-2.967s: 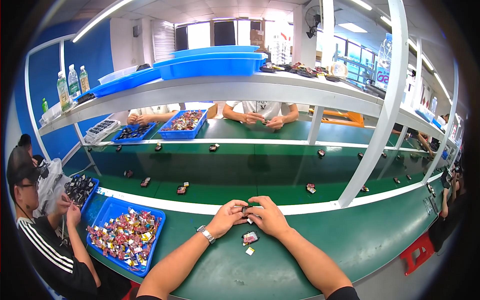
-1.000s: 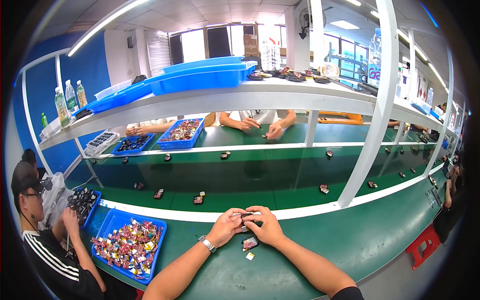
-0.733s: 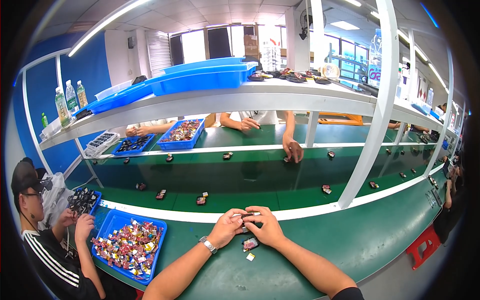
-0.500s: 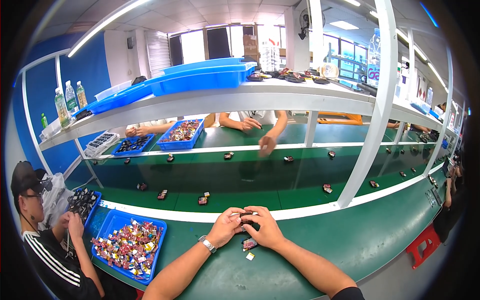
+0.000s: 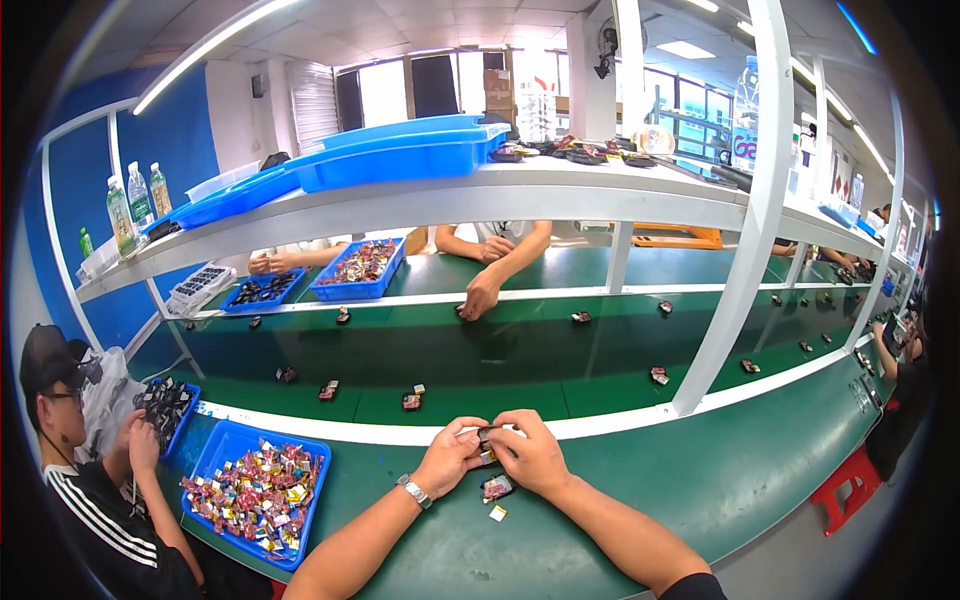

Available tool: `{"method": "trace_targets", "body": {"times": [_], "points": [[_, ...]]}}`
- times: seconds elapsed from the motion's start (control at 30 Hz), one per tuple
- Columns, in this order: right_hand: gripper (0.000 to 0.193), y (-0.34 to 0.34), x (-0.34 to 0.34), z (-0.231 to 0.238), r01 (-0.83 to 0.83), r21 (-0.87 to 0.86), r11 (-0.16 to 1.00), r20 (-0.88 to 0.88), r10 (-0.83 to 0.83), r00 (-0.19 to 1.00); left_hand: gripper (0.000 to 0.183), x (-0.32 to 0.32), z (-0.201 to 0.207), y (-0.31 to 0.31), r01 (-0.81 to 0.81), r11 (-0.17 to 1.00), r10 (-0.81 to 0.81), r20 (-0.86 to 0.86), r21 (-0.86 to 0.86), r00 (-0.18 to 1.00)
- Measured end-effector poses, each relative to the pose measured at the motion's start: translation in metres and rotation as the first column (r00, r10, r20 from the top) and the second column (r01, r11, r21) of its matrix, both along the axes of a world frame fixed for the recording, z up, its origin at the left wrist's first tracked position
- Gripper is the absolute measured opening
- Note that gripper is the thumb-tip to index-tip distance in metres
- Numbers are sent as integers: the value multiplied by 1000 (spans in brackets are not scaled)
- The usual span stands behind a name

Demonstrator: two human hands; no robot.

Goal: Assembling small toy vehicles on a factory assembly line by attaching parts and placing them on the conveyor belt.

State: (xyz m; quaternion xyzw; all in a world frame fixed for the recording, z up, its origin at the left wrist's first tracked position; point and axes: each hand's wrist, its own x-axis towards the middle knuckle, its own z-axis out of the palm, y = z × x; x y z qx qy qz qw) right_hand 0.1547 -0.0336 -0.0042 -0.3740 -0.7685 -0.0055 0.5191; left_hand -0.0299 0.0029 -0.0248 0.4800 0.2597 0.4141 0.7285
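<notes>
In front of me, over the green work surface, both hands are together at a small black casing (image 5: 487, 437). My left hand (image 5: 447, 463), with a metal watch on its wrist, grips the casing between thumb and fingers. From the other side, the curled fingers of my right hand (image 5: 533, 457) pinch it and cover much of it. Just below them lies a small black case with a reddish circuit board (image 5: 495, 487), a white and yellow tab (image 5: 498, 513) beside it.
To my left is a blue tray (image 5: 322, 450) heaped with red boards and tabs. A co-worker (image 5: 110, 500) sits beyond it by a tray of black parts (image 5: 168, 408). A white rail (image 5: 380, 433) separates me from the green belt (image 5: 530, 395) carrying spaced units. An upright post (image 5: 735, 230) stands ahead right.
My fingers have shifted slightly on the casing. Across the belt, a co-worker's hand has moved left and down onto a unit. Several units on the belt have drifted slightly right.
</notes>
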Motion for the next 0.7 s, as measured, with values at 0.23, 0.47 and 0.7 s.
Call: {"method": "trace_targets", "body": {"times": [0.23, 0.47, 0.7], "points": [[19, -1, -2, 3, 48, 91, 995, 134, -60, 989, 24, 0, 2, 0, -6, 1000, 6, -1, -16, 1000], [23, -6, -9, -3, 116, -14, 993, 155, -113, 981, 24, 1, 1, 0, 3, 999, -3, -5, -32, 1000], [17, -3, -11, -7, 177, 44, 983, 196, -183, 963, 24, 2, 5, -1, -1, 999, -1, -35, -39, 999]]}}
